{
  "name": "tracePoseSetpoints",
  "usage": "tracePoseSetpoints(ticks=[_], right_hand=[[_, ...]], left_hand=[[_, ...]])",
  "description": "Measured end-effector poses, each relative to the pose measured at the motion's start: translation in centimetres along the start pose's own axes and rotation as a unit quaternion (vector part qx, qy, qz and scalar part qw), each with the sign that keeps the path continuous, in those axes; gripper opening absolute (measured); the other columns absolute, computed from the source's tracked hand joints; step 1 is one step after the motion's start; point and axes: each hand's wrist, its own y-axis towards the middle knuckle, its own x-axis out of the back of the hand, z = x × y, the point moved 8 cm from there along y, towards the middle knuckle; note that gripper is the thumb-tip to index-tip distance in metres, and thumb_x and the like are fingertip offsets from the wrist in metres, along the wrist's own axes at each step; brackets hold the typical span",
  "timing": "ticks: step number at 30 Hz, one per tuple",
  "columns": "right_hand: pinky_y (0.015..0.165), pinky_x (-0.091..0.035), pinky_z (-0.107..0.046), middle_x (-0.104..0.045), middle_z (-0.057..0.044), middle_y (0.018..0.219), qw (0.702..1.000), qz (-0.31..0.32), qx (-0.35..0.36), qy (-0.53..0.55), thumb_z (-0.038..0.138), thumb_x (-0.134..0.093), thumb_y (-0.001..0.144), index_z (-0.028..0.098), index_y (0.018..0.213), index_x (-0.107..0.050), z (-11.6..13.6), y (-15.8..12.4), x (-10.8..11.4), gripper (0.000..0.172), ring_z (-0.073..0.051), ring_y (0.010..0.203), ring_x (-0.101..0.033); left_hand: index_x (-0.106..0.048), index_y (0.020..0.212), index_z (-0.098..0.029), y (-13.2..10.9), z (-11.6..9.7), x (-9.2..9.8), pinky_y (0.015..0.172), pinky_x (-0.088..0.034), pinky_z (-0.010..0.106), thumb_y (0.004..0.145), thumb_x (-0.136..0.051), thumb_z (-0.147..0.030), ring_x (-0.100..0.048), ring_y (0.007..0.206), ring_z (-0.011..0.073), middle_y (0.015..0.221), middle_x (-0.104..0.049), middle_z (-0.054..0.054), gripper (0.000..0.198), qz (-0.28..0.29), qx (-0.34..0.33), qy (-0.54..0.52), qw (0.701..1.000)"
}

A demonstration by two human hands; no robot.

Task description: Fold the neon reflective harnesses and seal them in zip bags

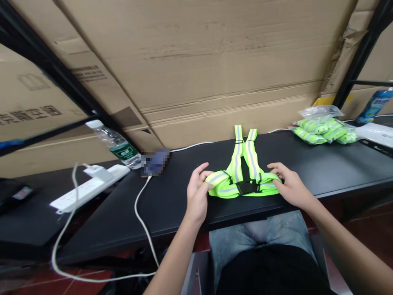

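Observation:
A neon yellow-green reflective vest (236, 164) made of elastic straps with silver stripes lies on the black table in front of me. Its two shoulder straps point away toward the cardboard, and a black buckle (247, 187) sits at the middle of the waist band. My left hand (198, 192) pinches the left end of the band between thumb and fingers. At the right end, my right hand (290, 184) grips the band with its thumb in front and its fingers partly behind.
Several bagged green reflective bundles (325, 127) lie at the back right, near a blue bottle (375, 105). To the left are a phone (158, 162) on a white cable, a clear water bottle (118, 145) and a white power strip (89, 188). Cardboard (221, 61) stands behind the table.

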Motion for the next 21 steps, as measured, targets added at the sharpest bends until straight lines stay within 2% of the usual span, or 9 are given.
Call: tracePoseSetpoints(ticks=[2, 5, 7, 9, 12, 14, 18, 19, 21], right_hand=[[0.071, -0.051, -0.034, -0.066, -0.003, 0.091, 0.994, -0.056, -0.036, 0.081, 0.027, -0.055, 0.079, 0.023, 0.118, -0.050, -1.2, 0.3, 0.7, 0.039, -0.019, 0.078, -0.066], [0.071, -0.051, -0.035, -0.064, 0.000, 0.082, 0.977, -0.113, -0.088, 0.157, 0.032, -0.063, 0.073, 0.022, 0.110, -0.051, -2.7, 0.5, 1.3, 0.040, -0.020, 0.074, -0.068], [0.071, -0.052, -0.035, -0.061, 0.002, 0.080, 0.962, -0.135, -0.117, 0.208, 0.033, -0.069, 0.070, 0.022, 0.103, -0.053, -3.1, 0.5, 1.4, 0.038, -0.019, 0.070, -0.067], [0.070, -0.054, -0.034, -0.059, 0.003, 0.078, 0.933, -0.158, -0.151, 0.287, 0.033, -0.076, 0.068, 0.022, 0.097, -0.055, -3.5, 0.4, 1.5, 0.038, -0.017, 0.068, -0.067], [0.077, -0.059, -0.038, -0.060, 0.003, 0.071, 0.876, -0.178, -0.191, 0.405, 0.033, -0.081, 0.068, 0.021, 0.094, -0.059, -4.0, 0.1, 1.4, 0.036, -0.020, 0.074, -0.069], [0.086, -0.061, -0.042, -0.064, 0.000, 0.071, 0.851, -0.177, -0.203, 0.452, 0.032, -0.082, 0.068, 0.020, 0.091, -0.062, -4.2, 0.0, 1.5, 0.033, -0.022, 0.080, -0.071], [0.092, -0.060, -0.043, -0.071, -0.007, 0.077, 0.840, -0.181, -0.219, 0.462, 0.033, -0.084, 0.066, 0.017, 0.084, -0.066, -4.8, 0.0, 2.3, 0.030, -0.025, 0.088, -0.073], [0.092, -0.060, -0.043, -0.072, -0.008, 0.078, 0.843, -0.191, -0.217, 0.453, 0.034, -0.085, 0.065, 0.016, 0.083, -0.067, -5.0, 0.0, 2.7, 0.031, -0.025, 0.088, -0.072], [0.092, -0.060, -0.044, -0.072, -0.007, 0.079, 0.858, -0.217, -0.203, 0.419, 0.036, -0.087, 0.063, 0.017, 0.087, -0.067, -5.4, -0.1, 3.6, 0.037, -0.025, 0.086, -0.072]], left_hand=[[-0.049, 0.125, -0.021, -0.5, -0.3, 0.6, 0.064, -0.046, 0.024, 0.070, -0.058, -0.022, -0.056, 0.075, 0.0137, 0.088, -0.052, -0.001, 0.056, -0.009, -0.016, 0.019, 1.000], [-0.043, 0.135, -0.025, -1.7, -1.1, -0.5, 0.068, -0.048, 0.027, 0.071, -0.074, -0.032, -0.054, 0.075, 0.0132, 0.097, -0.050, 0.000, 0.071, 0.054, -0.039, 0.142, 0.988], [-0.040, 0.140, -0.029, -2.6, -1.3, -1.9, 0.077, -0.049, 0.032, 0.070, -0.080, -0.035, -0.055, 0.079, 0.0149, 0.104, -0.054, 0.001, 0.081, 0.113, -0.043, 0.264, 0.957], [-0.039, 0.144, -0.032, -3.4, -1.5, -3.0, 0.087, -0.047, 0.036, 0.071, -0.081, -0.034, -0.056, 0.086, 0.0183, 0.109, -0.059, 0.001, 0.084, 0.159, -0.052, 0.361, 0.917], [-0.040, 0.145, -0.034, -4.0, -2.1, -4.0, 0.100, -0.041, 0.044, 0.071, -0.083, -0.036, -0.057, 0.099, 0.0240, 0.111, -0.063, 0.001, 0.086, 0.220, -0.077, 0.424, 0.875], [-0.048, 0.140, -0.033, -4.1, -2.5, -4.2, 0.107, -0.034, 0.049, 0.067, -0.086, -0.040, -0.058, 0.104, 0.0265, 0.105, -0.065, 0.000, 0.083, 0.261, -0.093, 0.443, 0.852], [-0.056, 0.134, -0.033, -4.5, -2.7, -3.9, 0.113, -0.028, 0.052, 0.061, -0.089, -0.047, -0.058, 0.108, 0.0288, 0.105, -0.065, 0.001, 0.081, 0.333, -0.110, 0.460, 0.816], [-0.059, 0.131, -0.033, -4.7, -2.8, -3.9, 0.114, -0.028, 0.052, 0.063, -0.089, -0.045, -0.058, 0.109, 0.0285, 0.107, -0.065, 0.001, 0.076, 0.342, -0.118, 0.459, 0.811], [-0.065, 0.119, -0.031, -5.0, -3.2, -3.7, 0.114, -0.029, 0.051, 0.071, -0.083, -0.036, -0.059, 0.108, 0.0265, 0.107, -0.065, 0.002, 0.052, 0.345, -0.135, 0.445, 0.815]])
